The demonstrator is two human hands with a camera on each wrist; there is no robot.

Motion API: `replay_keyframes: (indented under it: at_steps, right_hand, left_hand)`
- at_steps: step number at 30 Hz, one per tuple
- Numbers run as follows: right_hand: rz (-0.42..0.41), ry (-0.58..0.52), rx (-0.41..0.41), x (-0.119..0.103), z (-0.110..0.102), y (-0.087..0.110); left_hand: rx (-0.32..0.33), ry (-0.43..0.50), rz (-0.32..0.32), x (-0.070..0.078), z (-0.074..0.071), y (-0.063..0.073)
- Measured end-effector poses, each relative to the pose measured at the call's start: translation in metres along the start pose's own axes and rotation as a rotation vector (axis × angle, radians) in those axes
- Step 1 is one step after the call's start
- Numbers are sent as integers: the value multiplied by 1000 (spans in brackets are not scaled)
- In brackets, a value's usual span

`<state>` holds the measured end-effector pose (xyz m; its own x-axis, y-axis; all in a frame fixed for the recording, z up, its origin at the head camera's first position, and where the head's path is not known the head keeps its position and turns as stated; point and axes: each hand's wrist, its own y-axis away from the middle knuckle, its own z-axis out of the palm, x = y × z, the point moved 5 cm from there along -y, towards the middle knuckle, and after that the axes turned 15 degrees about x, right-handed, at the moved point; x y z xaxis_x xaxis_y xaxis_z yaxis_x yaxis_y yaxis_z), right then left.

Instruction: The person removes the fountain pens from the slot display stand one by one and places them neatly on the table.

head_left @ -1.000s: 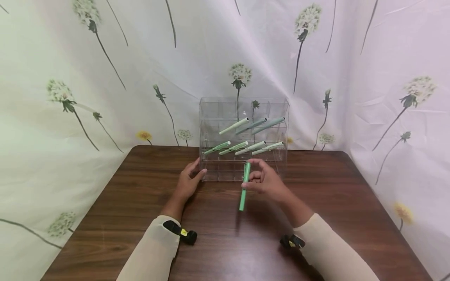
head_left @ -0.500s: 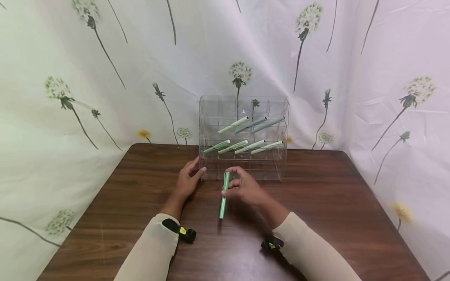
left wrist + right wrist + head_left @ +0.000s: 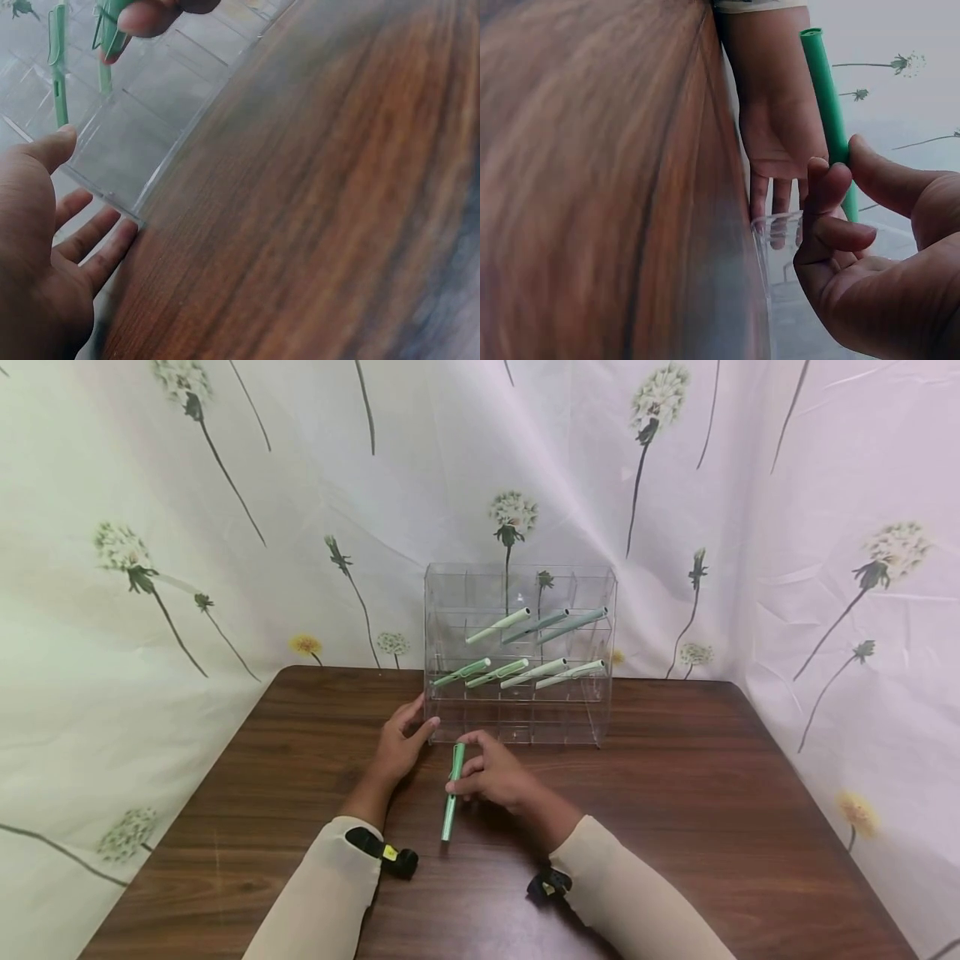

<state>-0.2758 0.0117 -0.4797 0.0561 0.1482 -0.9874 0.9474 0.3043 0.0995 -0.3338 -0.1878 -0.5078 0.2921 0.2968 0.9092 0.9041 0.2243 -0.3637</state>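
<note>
My right hand (image 3: 502, 777) pinches a green pen (image 3: 452, 802) between thumb and fingers, low in front of the rack's left part. The pen stands steeply, its clip end up; in the right wrist view its plain barrel end (image 3: 826, 97) sticks out past the fingertips. A clear acrylic pen rack (image 3: 446, 593) stands at the table's far side. My left hand (image 3: 397, 747) touches its left side, fingers extended along the side wall and thumb (image 3: 56, 150) at the front edge. Several pens lie slanted in the rack, green to whitish in the lower row (image 3: 498, 674), pale and grey-green above.
The brown wooden table (image 3: 675, 810) stretches out on both sides of the rack. Close behind it hangs a white curtain (image 3: 300, 593) printed with dandelions. A black wrist camera (image 3: 550, 885) is strapped to the right sleeve, another (image 3: 401, 862) to the left.
My right hand has carried the green pen leftward and slightly toward me, from the rack's middle to its left part. The left hand has stayed at the rack's side.
</note>
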Motion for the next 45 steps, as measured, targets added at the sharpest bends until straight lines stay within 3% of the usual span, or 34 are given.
replay_keyframes:
  at_steps: [10, 25, 37, 45]
  right_hand:
    - [-7, 24, -28, 10, 15, -7]
    - [-17, -15, 23, 21, 24, -10]
    - [-134, 118, 72, 26, 27, -14]
    - [-165, 159, 104, 26, 26, -16]
  left_hand:
    - [-1, -9, 1, -1, 0, 0]
    - [4, 10, -15, -4, -1, -1]
    - [1, -31, -33, -3, -1, 1]
    - [-3, -21, -32, 0, -1, 0]
